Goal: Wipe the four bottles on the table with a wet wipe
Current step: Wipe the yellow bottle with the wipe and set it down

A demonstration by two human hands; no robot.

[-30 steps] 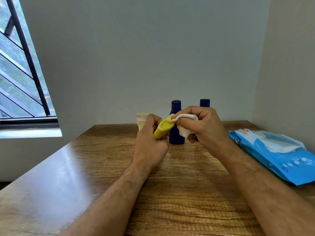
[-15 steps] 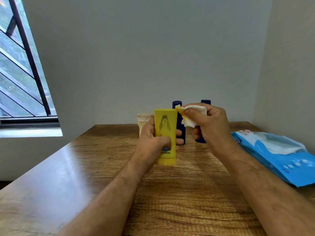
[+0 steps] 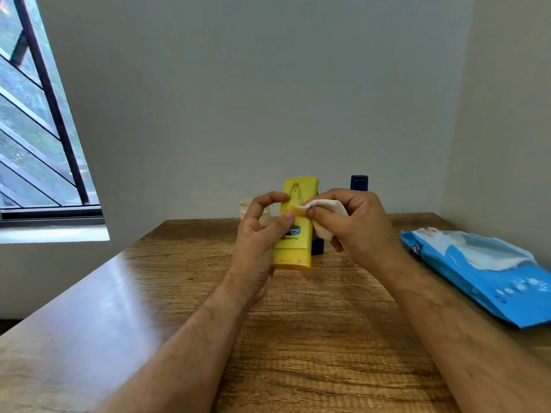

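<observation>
Left hand (image 3: 259, 242) grips yellow bottle (image 3: 295, 231); right hand (image 3: 357, 225) presses wipe (image 3: 326, 213) against it.

The bench (image 3: 298, 338) is showing wood grain under a smooth finish that is catching a pale sheen on its left side. The yellow bottle (image 3: 293, 251) is looking like smooth plastic with a printed label. The wet wipe (image 3: 325, 210) is appearing soft, white and cloth-like. The blue wipes pack (image 3: 483, 278) is gleaming as glossy, crinkled plastic film.
</observation>
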